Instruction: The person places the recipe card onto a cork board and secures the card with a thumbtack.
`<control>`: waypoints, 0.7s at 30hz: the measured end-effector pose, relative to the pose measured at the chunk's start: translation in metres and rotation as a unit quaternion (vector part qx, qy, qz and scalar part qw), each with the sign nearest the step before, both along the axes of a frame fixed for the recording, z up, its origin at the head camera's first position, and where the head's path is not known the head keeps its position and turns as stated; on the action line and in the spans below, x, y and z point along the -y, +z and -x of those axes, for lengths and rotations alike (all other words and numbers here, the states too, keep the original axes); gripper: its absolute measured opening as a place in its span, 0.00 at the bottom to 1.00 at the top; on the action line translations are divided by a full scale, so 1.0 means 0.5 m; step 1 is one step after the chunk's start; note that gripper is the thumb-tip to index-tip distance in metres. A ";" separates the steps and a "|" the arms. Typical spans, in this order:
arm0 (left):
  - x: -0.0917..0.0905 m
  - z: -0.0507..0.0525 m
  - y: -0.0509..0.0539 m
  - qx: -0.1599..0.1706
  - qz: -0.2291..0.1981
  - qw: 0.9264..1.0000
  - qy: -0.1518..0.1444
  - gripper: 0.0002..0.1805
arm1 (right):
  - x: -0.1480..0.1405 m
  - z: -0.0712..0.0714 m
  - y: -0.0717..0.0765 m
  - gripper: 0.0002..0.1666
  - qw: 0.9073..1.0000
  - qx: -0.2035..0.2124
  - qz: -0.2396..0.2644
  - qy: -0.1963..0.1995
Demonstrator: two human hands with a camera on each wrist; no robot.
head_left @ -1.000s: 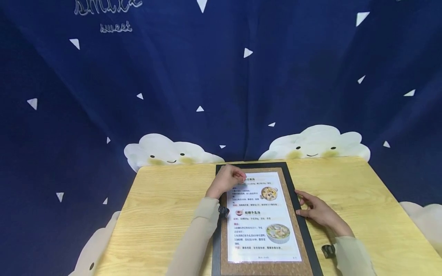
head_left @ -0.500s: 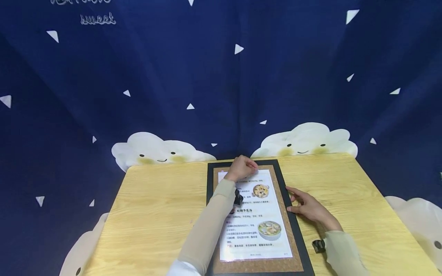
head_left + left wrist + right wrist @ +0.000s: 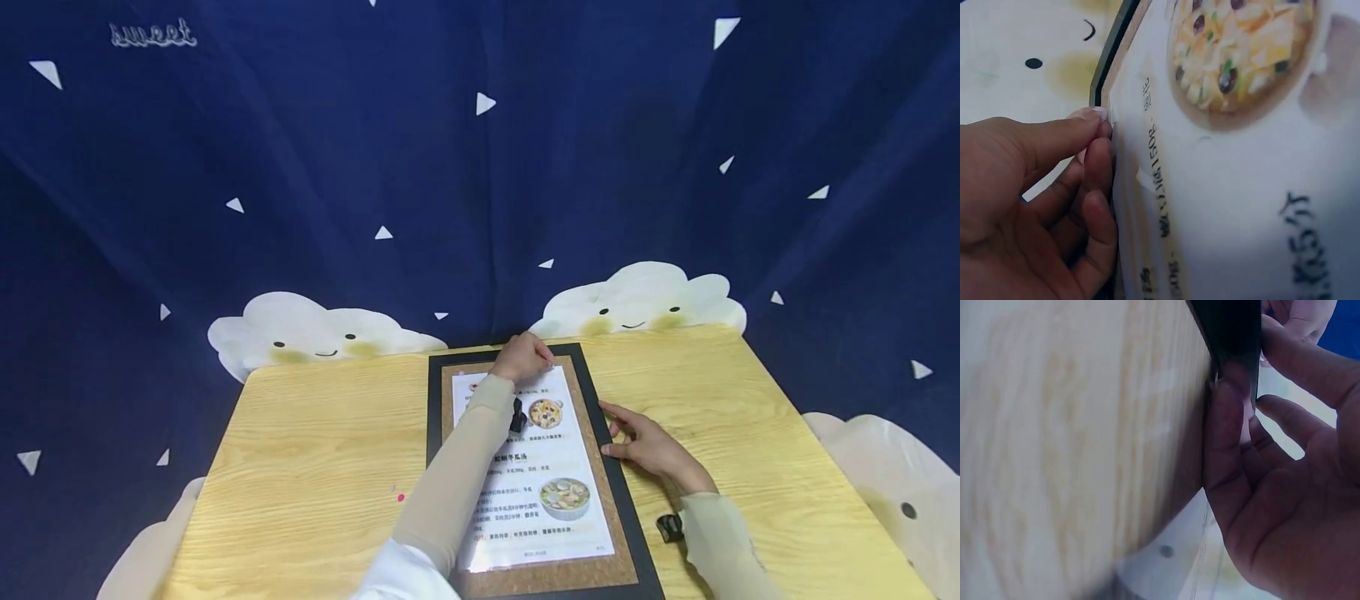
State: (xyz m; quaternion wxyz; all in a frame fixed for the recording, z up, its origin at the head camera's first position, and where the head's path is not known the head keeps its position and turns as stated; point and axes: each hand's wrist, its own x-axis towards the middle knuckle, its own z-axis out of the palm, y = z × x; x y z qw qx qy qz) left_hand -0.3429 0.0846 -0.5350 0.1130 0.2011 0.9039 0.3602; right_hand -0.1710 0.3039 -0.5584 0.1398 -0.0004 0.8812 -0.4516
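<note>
My left hand [image 3: 521, 357] is at the top right corner of a printed recipe sheet [image 3: 573, 458]. The sheet lies on a cork board [image 3: 551, 577] with a black frame. Between thumb and index fingertip the hand pinches a small, pale pinkish push pin [image 3: 1099, 114]. Its point is hidden. My right hand [image 3: 660, 450] rests its thumb and index fingertip against the frame's right side. In the right wrist view, fingers [image 3: 1225, 425] touch the black frame [image 3: 1232, 331] edge.
A pink push pin [image 3: 401, 497] lies on the wooden table [image 3: 322, 450], left of the board. Another pale pin [image 3: 461, 373] is at the sheet's top left corner. A blue curtain [image 3: 360, 167] with clouds hangs behind the table.
My left hand has moved right across the sheet's top, from near its left side to the top right corner. The head view has turned right. The right hand keeps its place at the frame.
</note>
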 end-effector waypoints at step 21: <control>-0.047 0.004 0.012 0.017 0.099 0.989 0.112 0.06 | 0.002 -0.003 0.003 0.49 1.000 0.001 0.012 0.000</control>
